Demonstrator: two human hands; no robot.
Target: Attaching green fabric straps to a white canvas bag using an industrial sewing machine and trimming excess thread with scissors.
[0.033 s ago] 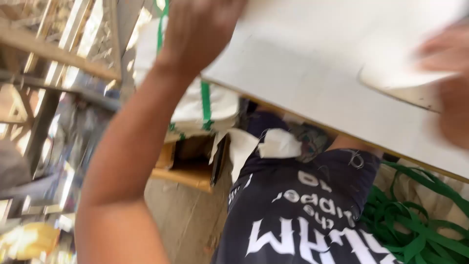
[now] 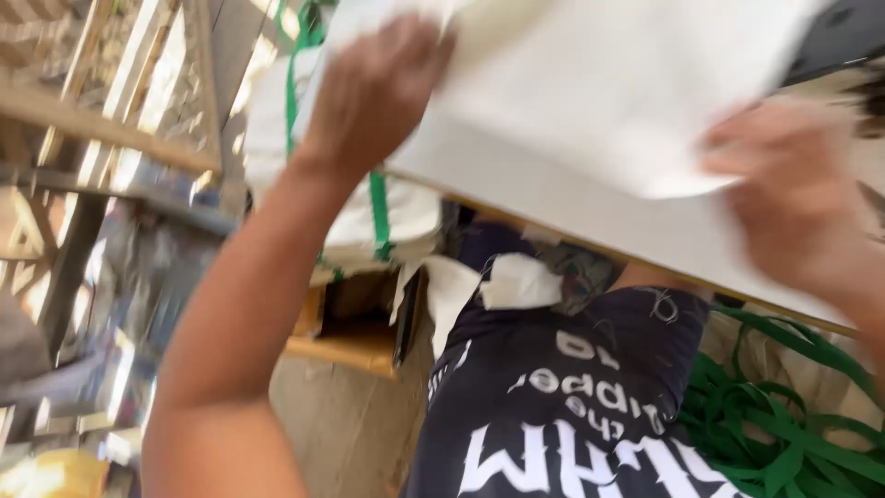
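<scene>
Head view: left hand (image 2: 373,92) fingers clamped on white sheet (image 2: 590,83) edge, right hand (image 2: 793,198) fingers blurred, grip unclear.

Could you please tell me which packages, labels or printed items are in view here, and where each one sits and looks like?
White bundle: centre left below the table edge, soft, strapped with green band.
Dark shirt: bottom centre, navy with white printed lettering.
White sheet: top, flat, pale, with the left hand and right hand on it; no marking visible.

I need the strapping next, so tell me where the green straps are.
The loose green straps lie piled at the lower right of the head view, under the white board's edge, below the right hand.
</scene>
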